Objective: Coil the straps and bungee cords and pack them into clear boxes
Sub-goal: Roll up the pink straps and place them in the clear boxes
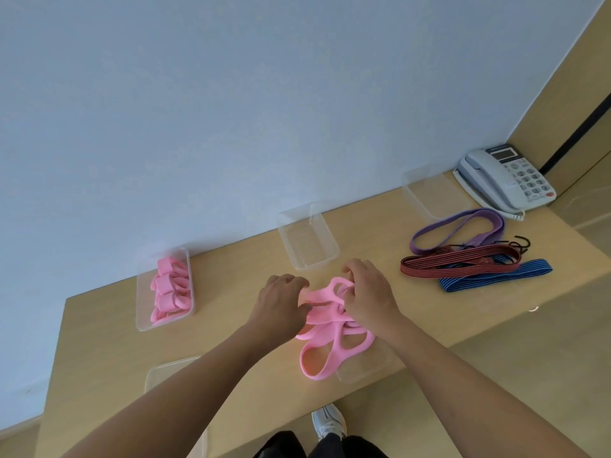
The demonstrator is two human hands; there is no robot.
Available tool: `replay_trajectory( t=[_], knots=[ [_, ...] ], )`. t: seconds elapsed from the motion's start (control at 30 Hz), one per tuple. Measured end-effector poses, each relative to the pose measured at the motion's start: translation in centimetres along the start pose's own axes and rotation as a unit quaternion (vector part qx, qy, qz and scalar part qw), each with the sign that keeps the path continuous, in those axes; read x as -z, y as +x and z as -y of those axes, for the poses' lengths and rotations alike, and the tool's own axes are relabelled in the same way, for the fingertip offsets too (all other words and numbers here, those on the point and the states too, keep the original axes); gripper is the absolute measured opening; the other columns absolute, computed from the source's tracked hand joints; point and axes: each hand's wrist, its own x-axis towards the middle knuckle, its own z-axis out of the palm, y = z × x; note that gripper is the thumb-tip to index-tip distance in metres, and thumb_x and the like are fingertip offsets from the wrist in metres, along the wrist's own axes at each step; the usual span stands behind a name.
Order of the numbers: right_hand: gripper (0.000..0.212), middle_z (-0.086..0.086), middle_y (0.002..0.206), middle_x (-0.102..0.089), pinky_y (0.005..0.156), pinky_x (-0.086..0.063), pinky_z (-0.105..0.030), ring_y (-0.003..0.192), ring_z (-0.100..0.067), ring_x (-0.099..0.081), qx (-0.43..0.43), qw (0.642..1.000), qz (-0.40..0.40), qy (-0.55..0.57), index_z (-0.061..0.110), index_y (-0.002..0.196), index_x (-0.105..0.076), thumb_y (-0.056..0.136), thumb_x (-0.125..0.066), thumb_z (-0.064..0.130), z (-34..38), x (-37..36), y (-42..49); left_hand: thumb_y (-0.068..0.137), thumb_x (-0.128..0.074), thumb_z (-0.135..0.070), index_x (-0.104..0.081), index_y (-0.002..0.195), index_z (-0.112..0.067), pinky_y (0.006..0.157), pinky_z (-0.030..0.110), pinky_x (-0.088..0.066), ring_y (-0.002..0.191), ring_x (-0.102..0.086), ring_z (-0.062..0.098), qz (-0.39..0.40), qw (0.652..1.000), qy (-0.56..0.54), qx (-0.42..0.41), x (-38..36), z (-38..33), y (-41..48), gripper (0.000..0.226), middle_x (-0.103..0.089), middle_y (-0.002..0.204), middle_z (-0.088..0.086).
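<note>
A tangle of pink elastic straps point(330, 338) lies in the middle of the wooden table point(99, 325). My left hand point(281, 302) grips the straps from the left with curled fingers. My right hand point(367, 289) holds their top end from the right, fingers curled over the pink loops. A clear box point(164, 289) at the left holds several coiled pink straps. An empty clear box point(307, 239) stands just beyond my hands. To the right lie a purple strap point(463, 229), a red striped bungee cord point(456, 264) and a blue striped bungee cord point(496, 276).
Another empty clear box point(433, 190) sits at the back right beside a white desk telephone point(506, 176). A clear box point(367, 365) lies under the pink tangle near the front edge, and another clear box point(165, 371) at the front left. A blue-white wall backs the table.
</note>
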Motion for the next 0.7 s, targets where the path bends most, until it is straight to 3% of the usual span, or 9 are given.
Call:
replay_trajectory(
  t=[0.17, 0.27, 0.33, 0.4, 0.47, 0.53, 0.6, 0.7],
  knots=[
    [0.031, -0.001, 0.103, -0.055, 0.073, -0.04, -0.02, 0.085, -0.015, -0.055, 0.076, 0.994, -0.049, 0.057, 0.018, 0.102, -0.071, 0.085, -0.057, -0.005, 3.9, 3.7, -0.6, 0.096, -0.065, -0.02, -0.05, 0.147, -0.02, 0.107, 0.034, -0.038, 0.138, -0.044, 0.027, -0.024, 0.999, -0.046, -0.004, 2.6, -0.4, -1.5, 0.054, -0.054, 0.149, 0.005],
    [0.031, 0.003, 0.101, -0.064, 0.078, -0.044, -0.022, 0.086, -0.01, -0.058, 0.125, 0.985, -0.094, 0.074, 0.022, 0.104, -0.074, 0.088, -0.06, -0.001, 7.0, 6.7, -1.3, 0.094, -0.068, -0.022, -0.058, 0.141, -0.023, 0.104, 0.029, -0.04, 0.133, -0.051, 0.019, -0.024, 0.993, -0.109, -0.038, 4.5, -0.8, -2.3, 0.048, -0.06, 0.143, -0.004],
    [0.03, 0.011, 0.097, -0.07, 0.079, -0.048, -0.023, 0.082, -0.006, -0.061, 0.156, 0.976, -0.121, 0.093, 0.022, 0.105, -0.075, 0.089, -0.062, 0.0, 9.1, 8.7, -2.4, 0.095, -0.069, -0.025, -0.073, 0.123, -0.024, 0.091, 0.021, -0.044, 0.111, -0.063, 0.01, -0.029, 0.979, -0.196, -0.054, 5.7, -1.1, -3.0, 0.028, -0.072, 0.119, -0.014],
    [0.03, 0.015, 0.089, -0.07, 0.076, -0.05, -0.023, 0.075, -0.005, -0.062, 0.166, 0.969, -0.145, 0.109, 0.02, 0.111, -0.074, 0.088, -0.067, 0.003, 10.8, 10.3, -3.2, 0.096, -0.07, -0.023, -0.081, 0.102, -0.02, 0.073, 0.015, -0.044, 0.082, -0.062, 0.005, -0.016, 0.948, -0.315, -0.044, 6.7, -1.3, -3.7, 0.012, -0.073, 0.085, -0.016],
    [0.03, 0.01, 0.083, -0.072, 0.074, -0.052, -0.027, 0.073, -0.011, -0.065, 0.143, 0.965, -0.171, 0.138, 0.02, 0.117, -0.07, 0.088, -0.071, 0.011, 12.3, 11.8, -4.4, 0.096, -0.069, -0.017, -0.079, 0.094, -0.013, 0.07, 0.012, -0.045, 0.079, -0.061, 0.008, -0.012, 0.913, -0.404, -0.049, 7.9, -1.6, -4.8, 0.011, -0.073, 0.082, -0.006],
    [0.026, 0.007, 0.09, -0.074, 0.079, -0.055, -0.032, 0.078, -0.011, -0.069, 0.128, 0.958, -0.185, 0.177, 0.022, 0.116, -0.068, 0.09, -0.07, 0.017, 13.7, 13.2, -5.5, 0.098, -0.066, -0.012, -0.076, 0.096, -0.006, 0.084, 0.019, -0.053, 0.087, -0.066, 0.015, -0.018, 0.883, -0.462, -0.079, 9.3, -2.2, -5.9, 0.012, -0.075, 0.092, 0.011],
    [0.022, 0.007, 0.1, -0.074, 0.084, -0.056, -0.033, 0.089, -0.008, -0.071, 0.146, 0.95, -0.182, 0.207, 0.022, 0.114, -0.068, 0.094, -0.062, 0.014, 15.0, 14.5, -6.8, 0.1, -0.063, -0.008, -0.076, 0.098, -0.004, 0.095, 0.032, -0.058, 0.091, -0.07, 0.021, -0.024, 0.857, -0.503, -0.111, 10.7, -3.0, -6.8, 0.013, -0.075, 0.093, 0.014],
    [0.02, 0.011, 0.105, -0.073, 0.08, -0.047, -0.017, 0.092, 0.002, -0.065, 0.187, 0.946, -0.192, 0.183, 0.017, 0.112, -0.066, 0.098, -0.056, 0.007, 16.8, 16.0, -8.8, 0.1, -0.063, -0.011, -0.078, 0.098, -0.012, 0.1, 0.048, -0.056, 0.089, -0.069, 0.027, -0.051, 0.842, -0.518, -0.141, 12.4, -3.8, -7.8, 0.015, -0.073, 0.093, 0.021]
  ],
)
